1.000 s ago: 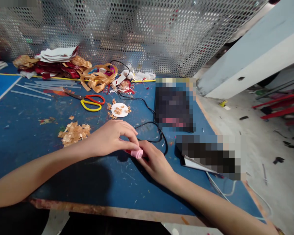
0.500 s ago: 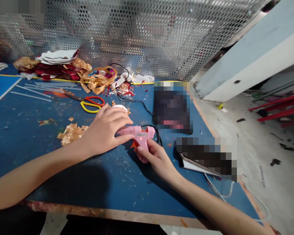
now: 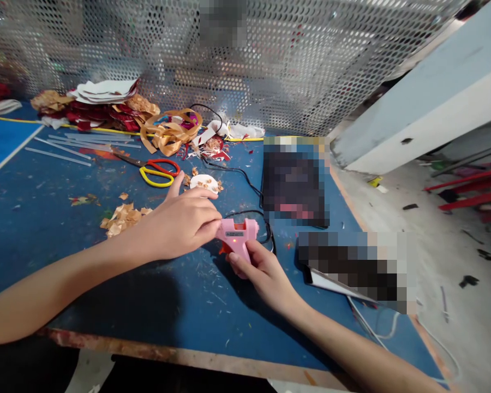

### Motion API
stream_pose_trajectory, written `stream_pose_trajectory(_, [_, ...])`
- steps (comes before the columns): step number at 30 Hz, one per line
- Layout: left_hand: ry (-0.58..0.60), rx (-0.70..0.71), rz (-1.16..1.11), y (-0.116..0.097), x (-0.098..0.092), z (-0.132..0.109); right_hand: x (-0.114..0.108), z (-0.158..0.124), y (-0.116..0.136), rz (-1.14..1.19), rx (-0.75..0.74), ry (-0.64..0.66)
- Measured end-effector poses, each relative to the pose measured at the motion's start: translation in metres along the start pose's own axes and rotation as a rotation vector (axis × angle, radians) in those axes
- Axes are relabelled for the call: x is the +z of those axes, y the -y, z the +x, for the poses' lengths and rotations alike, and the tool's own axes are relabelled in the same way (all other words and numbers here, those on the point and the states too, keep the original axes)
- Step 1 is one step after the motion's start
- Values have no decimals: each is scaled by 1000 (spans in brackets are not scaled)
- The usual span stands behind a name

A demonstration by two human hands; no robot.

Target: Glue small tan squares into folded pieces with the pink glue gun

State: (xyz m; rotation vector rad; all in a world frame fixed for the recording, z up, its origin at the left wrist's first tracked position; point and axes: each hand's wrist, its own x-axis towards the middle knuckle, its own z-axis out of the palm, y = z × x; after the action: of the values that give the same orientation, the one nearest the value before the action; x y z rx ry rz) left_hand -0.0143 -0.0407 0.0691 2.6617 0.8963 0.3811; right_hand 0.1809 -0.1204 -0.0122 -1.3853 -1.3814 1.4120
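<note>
My right hand [image 3: 265,270] grips the handle of a pink hot glue gun [image 3: 239,237], whose small orange light is lit; its orange trigger shows below the body. My left hand [image 3: 184,221] is closed around the front of the gun, with the little finger sticking up; the nozzle is hidden behind it. Just beyond that hand lies a white disc [image 3: 204,184] with small tan pieces on and around it. Scissors [image 3: 157,172] with red and yellow handles rest to its upper left. A pile of tan scraps [image 3: 125,218] lies beside my left wrist.
Clear glue sticks [image 3: 85,141], a coil of tan ribbon [image 3: 169,134] and stacked red, tan and white pieces [image 3: 100,103] line the back, before a perforated metal panel [image 3: 172,49]. A blurred dark tablet-like object [image 3: 294,185] and another blurred item [image 3: 352,267] lie right. Black cable [image 3: 241,172] crosses the table.
My left hand's fingers have closed over the front of the glue gun, covering the barrel that showed before. The view has shifted slightly. My right hand keeps its hold.
</note>
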Motion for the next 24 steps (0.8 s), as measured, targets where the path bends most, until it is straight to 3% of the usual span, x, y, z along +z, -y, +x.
stream_pose_trajectory(5, [-99, 95, 110, 0, 6, -2, 1, -2, -3, -57, -39, 10])
stream_pose_trajectory(9, [-112, 153, 154, 2, 4, -3, 1, -4, -9, -139, -68, -6])
stream_pose_trajectory(17, [69, 168, -29, 18, -8, 1, 1, -7, -6, -268, -163, 22])
stream_pose_trajectory(24, [162, 96, -278, 38, -1, 5, 2, -9, -5, -293, -187, 53])
